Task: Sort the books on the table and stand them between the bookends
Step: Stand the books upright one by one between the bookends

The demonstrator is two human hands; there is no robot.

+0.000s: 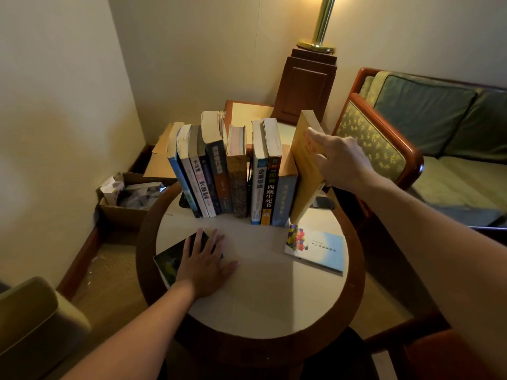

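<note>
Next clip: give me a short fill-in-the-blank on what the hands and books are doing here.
The right hand grips the yellow book at the row's ____ end.
The left hand presses on the dark book, which lies ____ on the table.
The light blue book lies nearer the ____ hand.
Missing words: right; flat; right.

Table [263, 297]: round, pale top, dark wood rim.
Bk row [238, 174]: upright bks, spines fwd, across rear of top; narrow gap mid-row.
L bookend [184, 202]: dark, at L end of row, mostly hidden by bks.
R end: yellow bk [304, 171] tilted, top leaning R, foot on top beside blue-grey neighbour.
Front L: dark bk [170, 261] flat, corner over rim; left hand [205, 261] lies flat on it and on top.
Front R: light-blue bk [321, 250] flat, cover up, just in front of yellow bk's foot.
</note>
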